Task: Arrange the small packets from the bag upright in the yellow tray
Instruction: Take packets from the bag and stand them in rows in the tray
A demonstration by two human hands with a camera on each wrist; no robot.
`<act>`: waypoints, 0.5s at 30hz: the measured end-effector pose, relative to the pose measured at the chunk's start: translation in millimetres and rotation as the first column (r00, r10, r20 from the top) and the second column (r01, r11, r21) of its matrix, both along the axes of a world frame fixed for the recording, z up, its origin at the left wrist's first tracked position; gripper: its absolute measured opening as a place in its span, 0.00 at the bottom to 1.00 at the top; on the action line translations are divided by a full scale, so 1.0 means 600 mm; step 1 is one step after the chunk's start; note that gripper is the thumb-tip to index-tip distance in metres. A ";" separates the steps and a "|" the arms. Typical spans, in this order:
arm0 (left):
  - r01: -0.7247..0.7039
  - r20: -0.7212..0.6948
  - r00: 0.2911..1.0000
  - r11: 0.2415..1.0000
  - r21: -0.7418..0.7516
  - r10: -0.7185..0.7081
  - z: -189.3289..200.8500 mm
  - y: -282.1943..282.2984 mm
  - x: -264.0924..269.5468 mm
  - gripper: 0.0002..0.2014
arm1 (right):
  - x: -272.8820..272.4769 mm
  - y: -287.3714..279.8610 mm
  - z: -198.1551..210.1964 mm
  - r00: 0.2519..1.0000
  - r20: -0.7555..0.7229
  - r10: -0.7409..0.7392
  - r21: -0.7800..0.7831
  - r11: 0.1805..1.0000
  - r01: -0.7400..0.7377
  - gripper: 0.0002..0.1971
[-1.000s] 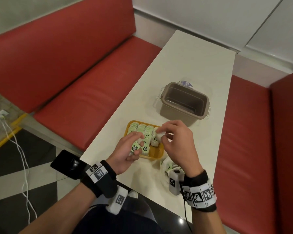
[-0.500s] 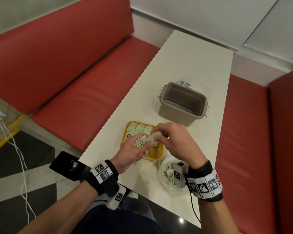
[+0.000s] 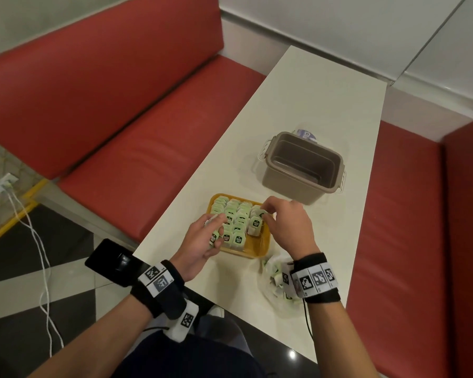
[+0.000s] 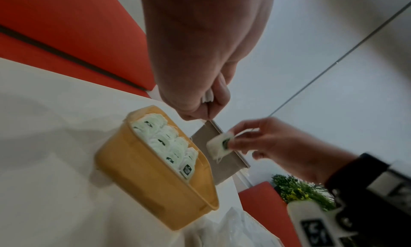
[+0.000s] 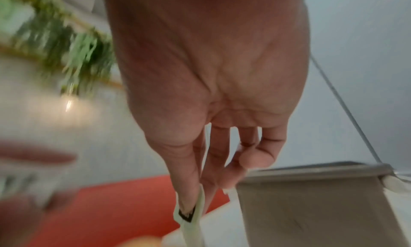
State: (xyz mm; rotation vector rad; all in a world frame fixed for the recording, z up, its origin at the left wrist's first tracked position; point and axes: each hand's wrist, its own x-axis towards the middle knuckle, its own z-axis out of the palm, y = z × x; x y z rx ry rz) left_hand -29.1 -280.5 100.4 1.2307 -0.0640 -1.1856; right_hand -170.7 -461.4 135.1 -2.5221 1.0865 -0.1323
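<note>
Currently the left hand [image 3: 202,238] is gripping several pale green paper packets [image 3: 213,237] at the rectangular yellow plastic tray's [image 3: 253,248] 9 o'clock edge. The right hand [image 3: 287,223], nearer the open 3 o'clock row, is pinching one packet [image 4: 220,144], long axis upright, directly above that gap. Half a second ago both hands were meeting mid-tray; now they are separating. The clear plastic bag [image 3: 271,274] is lying at the tray's 5 o'clock.
</note>
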 end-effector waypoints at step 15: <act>0.036 -0.107 0.994 0.999 -0.004 -0.036 -0.005 0.051 0.008 0.06 | 0.048 -0.001 -0.123 0.914 -0.403 0.052 -0.193 0.971 -0.141 0.09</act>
